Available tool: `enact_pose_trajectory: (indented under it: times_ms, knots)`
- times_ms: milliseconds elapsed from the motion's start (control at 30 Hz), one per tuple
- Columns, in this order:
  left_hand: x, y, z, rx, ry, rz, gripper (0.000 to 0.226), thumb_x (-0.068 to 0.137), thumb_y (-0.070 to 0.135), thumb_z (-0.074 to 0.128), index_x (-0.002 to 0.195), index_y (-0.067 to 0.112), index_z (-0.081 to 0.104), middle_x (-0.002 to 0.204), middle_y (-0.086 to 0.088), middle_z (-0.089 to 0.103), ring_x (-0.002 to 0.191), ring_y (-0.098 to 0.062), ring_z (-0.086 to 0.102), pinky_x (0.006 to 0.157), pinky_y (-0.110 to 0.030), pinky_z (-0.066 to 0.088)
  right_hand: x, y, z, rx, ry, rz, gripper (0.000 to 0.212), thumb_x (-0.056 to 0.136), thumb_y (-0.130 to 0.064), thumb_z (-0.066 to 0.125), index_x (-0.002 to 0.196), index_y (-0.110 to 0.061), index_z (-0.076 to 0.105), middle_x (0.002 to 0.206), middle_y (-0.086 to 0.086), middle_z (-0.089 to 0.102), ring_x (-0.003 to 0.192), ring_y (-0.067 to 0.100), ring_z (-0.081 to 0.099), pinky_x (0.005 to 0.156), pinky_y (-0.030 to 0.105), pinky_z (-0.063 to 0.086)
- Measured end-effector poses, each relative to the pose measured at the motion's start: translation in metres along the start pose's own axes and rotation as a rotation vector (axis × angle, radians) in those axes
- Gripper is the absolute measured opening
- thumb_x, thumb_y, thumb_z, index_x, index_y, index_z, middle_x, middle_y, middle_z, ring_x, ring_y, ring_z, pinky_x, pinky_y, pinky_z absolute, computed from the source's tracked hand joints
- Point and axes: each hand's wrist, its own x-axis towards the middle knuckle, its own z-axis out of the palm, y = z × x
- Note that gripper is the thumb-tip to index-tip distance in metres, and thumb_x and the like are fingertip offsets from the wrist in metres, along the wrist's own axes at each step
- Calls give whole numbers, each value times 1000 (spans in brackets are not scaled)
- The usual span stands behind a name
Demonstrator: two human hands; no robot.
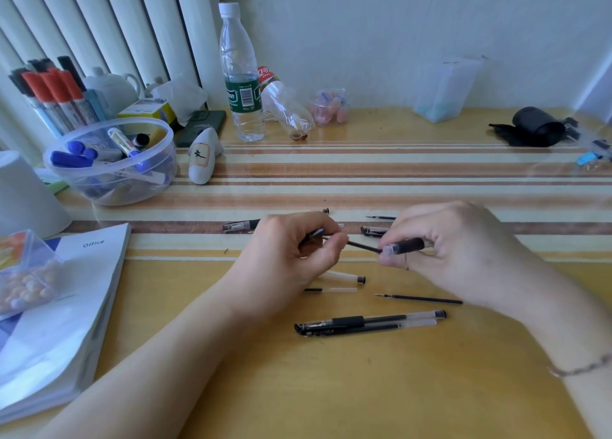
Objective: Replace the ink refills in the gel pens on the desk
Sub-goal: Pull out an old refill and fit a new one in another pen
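Observation:
My left hand (294, 249) pinches a thin black ink refill (362, 246) whose far end enters the open mouth of a pen barrel (405, 246) with a black grip. My right hand (463, 243) grips that barrel, above the middle of the desk. Below the hands lie a capped gel pen (367, 321) with a refill alongside it, a loose black refill (420, 299), a clear barrel (344, 277) and a short clear refill (331, 290). Behind the hands are another capped pen (240, 225), a pen cap (374, 231) and a small refill (381, 217).
A clear bowl of markers (109, 160) and a stack of papers (59, 312) sit at the left. A water bottle (241, 74), a tipped bottle (286, 107) and a white ornament (203, 155) stand behind. At the far right lies a black pouch (533, 127).

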Motion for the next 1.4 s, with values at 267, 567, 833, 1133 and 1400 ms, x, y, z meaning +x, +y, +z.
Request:
enact_pose_trajectory:
  times_ms: [267, 567, 833, 1133, 1400]
  knots:
    - [1, -8, -7, 170, 26, 59, 20, 91, 39, 59, 87, 22, 68, 64, 1, 62, 57, -20, 53, 56, -37, 46, -4, 27, -18, -225, -291, 300, 16, 71, -54, 75, 74, -41, 68, 76, -23, 67, 74, -1, 59, 70, 34, 54]
    - [2, -10, -7, 219, 11, 77, 21, 90, 40, 57, 87, 23, 68, 67, 2, 65, 61, -18, 56, 57, -34, 47, -8, 26, -32, -60, -451, 290, 26, 64, -53, 79, 82, -40, 65, 94, -16, 65, 86, 14, 62, 82, 44, 52]
    - [1, -10, -7, 258, -14, 80, 21, 90, 42, 56, 86, 25, 67, 69, 7, 66, 61, -13, 57, 56, -27, 47, -14, 31, -28, -189, -643, 363, 23, 63, -48, 80, 78, -42, 64, 93, -11, 64, 86, 11, 63, 81, 41, 53]
    - [2, -12, -7, 248, -53, 81, 23, 91, 43, 55, 90, 24, 67, 74, 4, 68, 65, -18, 62, 60, -39, 51, -15, 35, -27, -213, -598, 356, 20, 66, -48, 79, 79, -43, 64, 86, -7, 64, 79, 14, 62, 76, 41, 53]
    - [2, -8, -10, 103, -23, 8, 20, 88, 41, 63, 90, 23, 70, 57, -5, 57, 50, -19, 45, 49, -27, 38, -17, 43, -36, -101, -548, 293, 12, 75, -48, 70, 81, -40, 64, 86, -8, 63, 68, 10, 58, 68, 36, 50]
